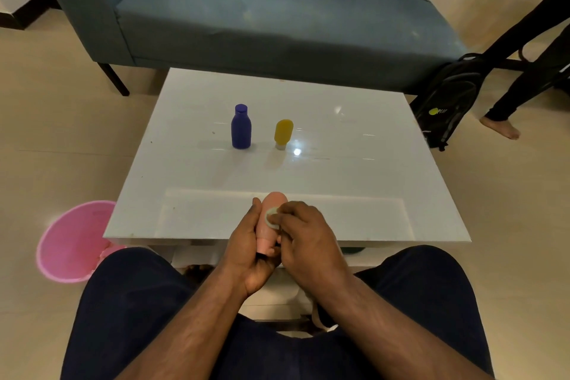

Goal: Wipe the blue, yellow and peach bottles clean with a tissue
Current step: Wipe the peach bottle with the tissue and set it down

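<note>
Glossy white low table (354, 145) sitting on beige tiled floor (61, 120), catching ceiling-light glare; blue-grey sofa (262, 15) standing behind; pink bin (72, 241) sitting left; black backpack (447, 102) leaning right.

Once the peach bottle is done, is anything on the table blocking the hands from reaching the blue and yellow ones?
Nothing visible does. The blue bottle and yellow bottle stand apart mid-table, with bare tabletop between them and the hands holding the peach bottle at the near edge.
</note>
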A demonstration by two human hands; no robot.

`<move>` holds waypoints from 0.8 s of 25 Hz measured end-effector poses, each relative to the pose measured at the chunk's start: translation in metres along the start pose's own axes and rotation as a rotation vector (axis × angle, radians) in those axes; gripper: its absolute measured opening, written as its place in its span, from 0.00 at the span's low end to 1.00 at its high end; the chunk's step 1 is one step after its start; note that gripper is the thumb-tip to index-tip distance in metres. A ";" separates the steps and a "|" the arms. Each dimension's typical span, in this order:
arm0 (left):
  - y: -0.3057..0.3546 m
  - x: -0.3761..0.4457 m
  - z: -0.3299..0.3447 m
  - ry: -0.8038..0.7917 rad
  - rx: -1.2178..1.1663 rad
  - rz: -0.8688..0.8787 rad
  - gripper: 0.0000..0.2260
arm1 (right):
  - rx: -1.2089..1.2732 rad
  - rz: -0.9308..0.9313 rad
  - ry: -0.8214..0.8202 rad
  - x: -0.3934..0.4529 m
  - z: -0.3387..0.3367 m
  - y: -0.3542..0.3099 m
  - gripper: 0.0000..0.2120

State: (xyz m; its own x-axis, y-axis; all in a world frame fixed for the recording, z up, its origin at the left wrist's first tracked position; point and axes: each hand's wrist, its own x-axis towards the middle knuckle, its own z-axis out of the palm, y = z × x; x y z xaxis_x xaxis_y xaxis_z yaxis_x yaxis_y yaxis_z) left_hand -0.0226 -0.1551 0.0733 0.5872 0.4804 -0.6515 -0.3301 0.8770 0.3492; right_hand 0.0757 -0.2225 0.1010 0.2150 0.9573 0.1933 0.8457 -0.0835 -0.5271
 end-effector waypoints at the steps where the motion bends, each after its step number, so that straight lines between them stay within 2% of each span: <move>1: 0.000 0.000 0.001 0.013 0.005 0.002 0.27 | 0.011 -0.008 0.010 -0.003 -0.002 0.001 0.13; 6: -0.001 -0.003 0.006 0.013 -0.002 -0.003 0.25 | 0.046 0.130 0.090 0.024 -0.006 0.012 0.09; 10: 0.002 -0.002 -0.002 0.026 -0.035 -0.040 0.30 | -0.010 -0.021 -0.009 -0.006 0.002 -0.007 0.12; 12: 0.003 -0.001 -0.001 0.016 -0.026 -0.040 0.30 | 0.015 -0.040 -0.009 -0.005 -0.001 -0.004 0.11; 16: 0.000 0.000 0.004 0.041 0.002 0.027 0.25 | 0.065 0.141 0.119 0.025 -0.005 0.008 0.08; 20: 0.002 -0.002 0.000 0.019 -0.038 -0.026 0.28 | -0.002 -0.035 0.000 -0.006 0.003 -0.016 0.10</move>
State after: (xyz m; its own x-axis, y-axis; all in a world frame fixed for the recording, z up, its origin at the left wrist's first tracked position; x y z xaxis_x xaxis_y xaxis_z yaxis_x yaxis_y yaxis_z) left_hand -0.0250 -0.1545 0.0754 0.5816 0.4573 -0.6728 -0.3431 0.8878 0.3069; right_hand 0.0598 -0.2267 0.1057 0.1854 0.9596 0.2118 0.8536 -0.0505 -0.5185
